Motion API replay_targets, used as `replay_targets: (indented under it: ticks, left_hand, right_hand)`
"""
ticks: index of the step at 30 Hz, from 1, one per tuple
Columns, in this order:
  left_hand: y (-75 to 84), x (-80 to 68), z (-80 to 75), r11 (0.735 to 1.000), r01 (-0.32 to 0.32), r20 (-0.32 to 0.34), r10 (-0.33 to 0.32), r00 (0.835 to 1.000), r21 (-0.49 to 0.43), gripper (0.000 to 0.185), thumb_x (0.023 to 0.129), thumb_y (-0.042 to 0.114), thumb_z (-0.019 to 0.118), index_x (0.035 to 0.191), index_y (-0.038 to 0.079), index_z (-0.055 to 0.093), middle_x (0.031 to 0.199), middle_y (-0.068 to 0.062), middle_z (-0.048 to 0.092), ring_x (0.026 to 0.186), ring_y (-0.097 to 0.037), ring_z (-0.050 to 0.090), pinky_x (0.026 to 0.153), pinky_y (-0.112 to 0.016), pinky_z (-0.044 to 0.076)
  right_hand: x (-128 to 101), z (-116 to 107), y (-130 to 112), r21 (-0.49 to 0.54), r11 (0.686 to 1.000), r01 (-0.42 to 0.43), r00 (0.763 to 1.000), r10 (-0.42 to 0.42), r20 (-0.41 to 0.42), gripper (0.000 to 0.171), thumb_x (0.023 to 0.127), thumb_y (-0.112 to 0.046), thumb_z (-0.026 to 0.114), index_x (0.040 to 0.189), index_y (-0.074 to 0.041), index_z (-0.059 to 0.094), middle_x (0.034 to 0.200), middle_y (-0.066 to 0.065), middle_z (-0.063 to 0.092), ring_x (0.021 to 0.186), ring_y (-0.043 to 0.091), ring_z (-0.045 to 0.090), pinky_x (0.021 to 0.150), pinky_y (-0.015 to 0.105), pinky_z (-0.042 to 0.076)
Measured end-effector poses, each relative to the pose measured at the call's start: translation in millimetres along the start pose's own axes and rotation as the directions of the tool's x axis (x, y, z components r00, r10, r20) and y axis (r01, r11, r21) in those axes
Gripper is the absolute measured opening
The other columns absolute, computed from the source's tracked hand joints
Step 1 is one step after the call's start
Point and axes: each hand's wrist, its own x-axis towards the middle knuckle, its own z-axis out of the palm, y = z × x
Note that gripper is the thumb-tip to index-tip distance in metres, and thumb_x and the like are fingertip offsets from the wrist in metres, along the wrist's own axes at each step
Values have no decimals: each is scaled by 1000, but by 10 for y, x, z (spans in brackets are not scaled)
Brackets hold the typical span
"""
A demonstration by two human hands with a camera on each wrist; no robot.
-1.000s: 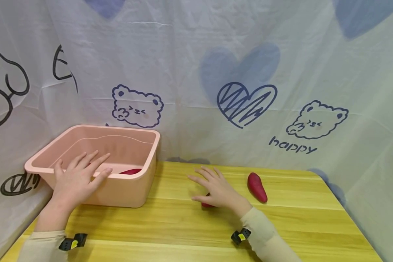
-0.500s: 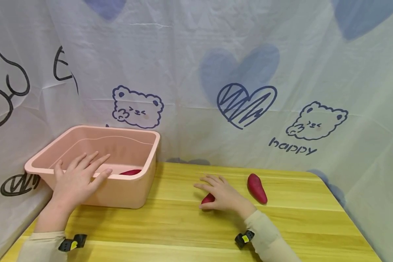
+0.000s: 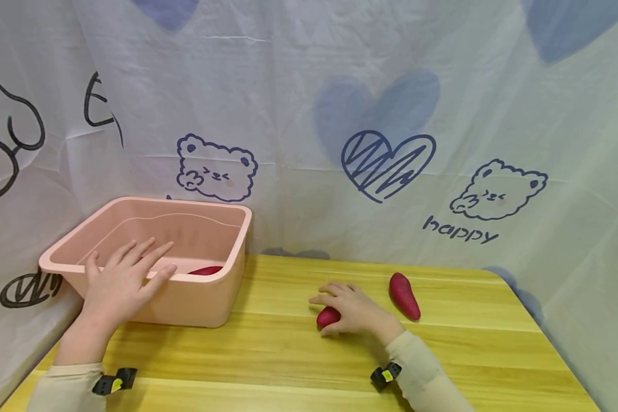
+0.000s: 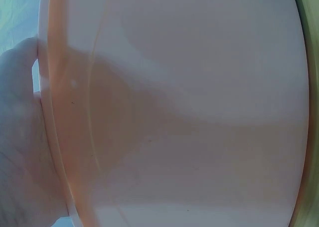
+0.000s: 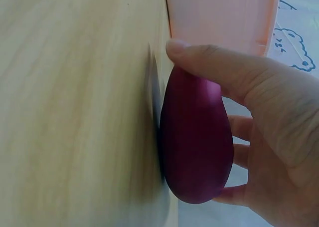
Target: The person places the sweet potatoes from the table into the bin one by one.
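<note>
The right hand (image 3: 351, 312) is grasping a dark red vegetable (image 3: 328, 317) just by the desk (image 3: 268, 357), thumb and fingers (image 5: 241, 127) flanking it toward nine o'clock of the palm. The left hand (image 3: 115, 289) is resting, fingers straight, over the six-o'clock rim of the pink tub (image 3: 198, 303).

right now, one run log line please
left hand: touching pink tub; right hand: gripping red oblong piece; in tub: second piece; on table: third piece

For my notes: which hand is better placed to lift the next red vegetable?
Likely the right hand, curled round one red vegetable; the left hand rests on the pink bin's rim, farther away.
</note>
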Motion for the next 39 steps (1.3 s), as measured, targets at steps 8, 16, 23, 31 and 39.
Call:
replay_targets:
  ticks: [8, 16, 23, 31, 39]
  left_hand:
    - [1, -4, -10, 1000, 2, 0, -2, 1000, 4, 58, 98, 58, 41, 147, 28, 42, 151, -18, 41, 136, -47, 30, 106, -78, -1]
    - [2, -2, -13, 1000, 5, 1, -5, 1000, 9, 58, 98, 58, 40, 148, 29, 41, 151, -18, 42, 135, -47, 31, 106, -78, 0]
    - [0, 2, -8, 1000, 4, 1, -4, 1000, 14, 57, 98, 58, 41, 147, 28, 43, 150, -18, 43, 134, -48, 32, 106, -78, 1]
    - [2, 0, -12, 1000, 6, 7, -6, 1000, 7, 58, 98, 58, 40, 148, 28, 41, 151, -18, 42, 136, -47, 30, 106, -78, -2]
    - [3, 0, -11, 1000, 5, 6, -5, 1000, 10, 58, 98, 58, 40, 148, 28, 41, 151, -18, 42, 136, -47, 30, 106, -78, -1]
  right_hand:
    - [-21, 0, -9, 11, 999, -31, 999, 31, 24, 54, 84, -44, 74, 133, -26, 59, 142, 8, 53, 134, 30, 46, 107, 57, 36]
    - [-20, 22, 5, -24, 999, -33, 999, 34, 19, 51, 84, -36, 76, 131, -25, 61, 133, 4, 59, 127, 26, 52, 103, 54, 40]
    - [-15, 24, 7, -31, 999, -39, 999, 39, 3, 47, 83, -35, 77, 126, -23, 63, 125, 1, 64, 119, 24, 57, 98, 51, 44]
    - [-12, 42, 5, -36, 998, -55, 997, 53, -49, 45, 83, -39, 76, 122, -20, 64, 117, 3, 66, 109, 22, 61, 89, 47, 49]
    - [-15, -3, -8, -57, 997, -58, 992, 51, -114, 47, 83, -39, 76, 124, -19, 64, 119, 6, 66, 110, 24, 61, 89, 48, 49]
